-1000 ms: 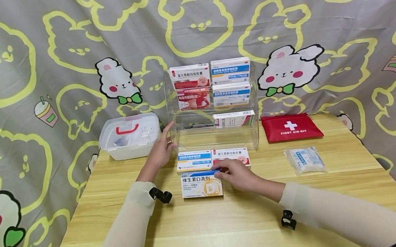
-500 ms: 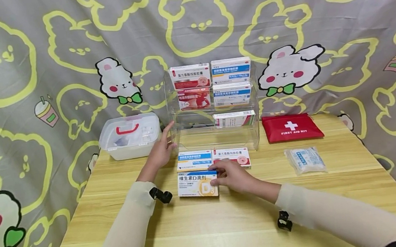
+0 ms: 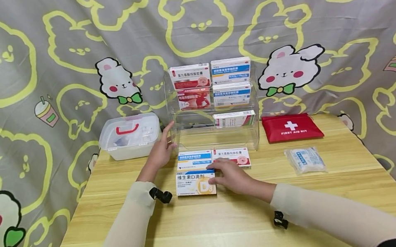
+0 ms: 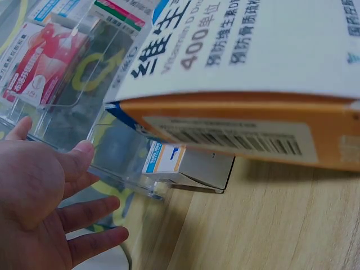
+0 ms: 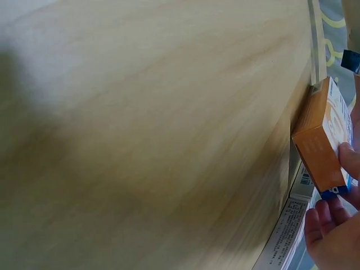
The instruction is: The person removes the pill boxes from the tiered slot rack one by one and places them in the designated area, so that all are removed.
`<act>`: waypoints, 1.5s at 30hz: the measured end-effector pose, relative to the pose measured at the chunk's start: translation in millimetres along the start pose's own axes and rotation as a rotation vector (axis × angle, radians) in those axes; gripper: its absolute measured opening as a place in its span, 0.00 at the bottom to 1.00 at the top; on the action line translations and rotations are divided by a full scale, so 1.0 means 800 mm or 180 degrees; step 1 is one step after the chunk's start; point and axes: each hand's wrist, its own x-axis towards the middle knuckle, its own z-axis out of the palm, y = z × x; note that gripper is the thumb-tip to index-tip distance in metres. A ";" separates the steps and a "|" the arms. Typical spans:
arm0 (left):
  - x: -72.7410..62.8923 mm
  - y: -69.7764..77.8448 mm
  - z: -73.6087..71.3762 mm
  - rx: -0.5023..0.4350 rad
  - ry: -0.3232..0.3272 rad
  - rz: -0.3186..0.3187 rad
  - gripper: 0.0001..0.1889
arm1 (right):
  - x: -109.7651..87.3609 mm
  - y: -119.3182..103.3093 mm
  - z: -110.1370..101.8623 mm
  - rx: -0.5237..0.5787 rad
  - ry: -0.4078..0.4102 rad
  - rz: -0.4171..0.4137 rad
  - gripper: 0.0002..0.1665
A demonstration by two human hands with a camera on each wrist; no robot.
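Note:
My right hand (image 3: 234,176) pinches the right end of a white, blue and orange vitamin D drops box (image 3: 192,184). In the right wrist view the thumb lies on the front of this box (image 5: 318,135) and other fingers are at its blue edge. Behind it on the table are a blue-and-white capsule box (image 3: 192,159) and a red-and-white capsule box (image 3: 241,158), partly covered by my hand. With fingers spread, my left hand (image 3: 159,148) rests by the left side of a clear tiered rack (image 3: 218,138); contact is hard to tell.
Medicine boxes stand on the rack's upper tiers, among them a red one (image 3: 194,99). To the left is a clear lidded case (image 3: 130,138) with a red handle. A red first aid pouch (image 3: 291,128) and a small clear packet (image 3: 305,160) lie on the right.
My right hand has moved the vitamin D box a little to the left and slightly away from me, up against the blue-and-white box in the head view. My left hand has stayed in place.

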 end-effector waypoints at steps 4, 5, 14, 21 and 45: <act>-0.001 0.000 -0.001 -0.0019 -0.0013 -0.0007 0.47 | 0.002 -0.003 0.000 -0.0065 -0.0040 0.0007 0.24; -0.001 0.000 -0.001 -0.0019 -0.0012 -0.0007 0.47 | 0.003 -0.004 0.000 -0.0085 -0.0046 0.0011 0.24; -0.001 0.000 -0.001 -0.0027 -0.0003 0.0037 0.45 | 0.011 0.002 0.003 -0.0183 -0.0054 0.0115 0.20; -0.001 0.001 0.000 -0.0045 0.0004 0.0052 0.44 | 0.013 0.006 0.004 -0.0188 -0.0031 0.0169 0.20; 0.002 -0.005 0.001 -0.0066 0.0001 0.0047 0.46 | 0.020 0.015 -0.014 -0.0052 0.0005 -0.0043 0.20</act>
